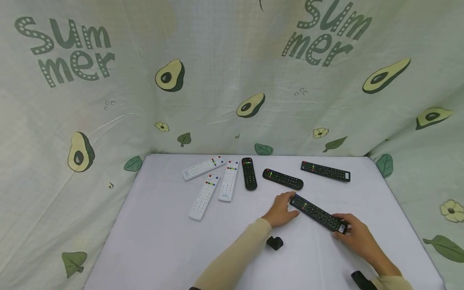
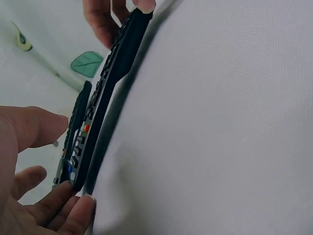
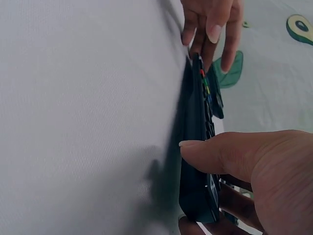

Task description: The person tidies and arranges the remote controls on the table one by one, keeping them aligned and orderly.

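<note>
A black remote control lies slantwise between the two hands, just over the white table. My right hand pinches its near right end, thumb on one long edge and fingers on the other. At the far left end is my left hand, its fingertips touching the tip. In the left wrist view the left thumb stands apart from the remote's buttons. Seen from the right wrist, the remote is tilted on its side, with its shadow on the cloth beside it.
Three white remotes, one of them a white remote, lie at the left. Behind the hands are a black remote, another black remote and a third black remote. A printed curtain rises behind the table.
</note>
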Demonstrator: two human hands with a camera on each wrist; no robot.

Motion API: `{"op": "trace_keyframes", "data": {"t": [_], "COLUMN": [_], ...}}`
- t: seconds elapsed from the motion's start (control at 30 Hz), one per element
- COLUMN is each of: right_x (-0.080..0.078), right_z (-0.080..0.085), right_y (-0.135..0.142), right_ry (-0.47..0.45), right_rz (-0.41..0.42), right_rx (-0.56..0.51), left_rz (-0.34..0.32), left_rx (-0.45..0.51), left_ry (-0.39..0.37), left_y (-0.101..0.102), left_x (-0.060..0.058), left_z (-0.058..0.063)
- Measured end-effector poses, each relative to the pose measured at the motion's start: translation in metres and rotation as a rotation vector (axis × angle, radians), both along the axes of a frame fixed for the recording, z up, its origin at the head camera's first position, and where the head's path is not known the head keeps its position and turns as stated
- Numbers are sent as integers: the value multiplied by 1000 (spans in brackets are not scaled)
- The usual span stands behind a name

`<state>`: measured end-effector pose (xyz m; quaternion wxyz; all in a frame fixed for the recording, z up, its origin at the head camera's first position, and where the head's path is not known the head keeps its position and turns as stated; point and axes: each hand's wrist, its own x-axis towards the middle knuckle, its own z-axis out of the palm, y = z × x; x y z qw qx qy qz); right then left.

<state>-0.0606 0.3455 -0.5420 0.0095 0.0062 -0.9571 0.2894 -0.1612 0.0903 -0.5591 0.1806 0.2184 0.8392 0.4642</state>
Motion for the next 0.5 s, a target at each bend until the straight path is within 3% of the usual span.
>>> {"op": "trace_keyframes", "data": {"t": [0.13, 0.27, 0.5], "right_x": [1, 2, 2], "right_z": [5, 8, 11], "right_y": [-10, -22, -40], "right_ry": [6, 20, 10], "right_rz": [18, 36, 65], "right_rx": [-9, -11, -28], "left_rz": [0, 10, 68], "left_rx": [79, 167, 195], "left_ry": [-30, -106, -143], "left_y": [-9, -19, -39], "left_x": [-3, -8, -12], "left_z": [-2, -2, 1]}}
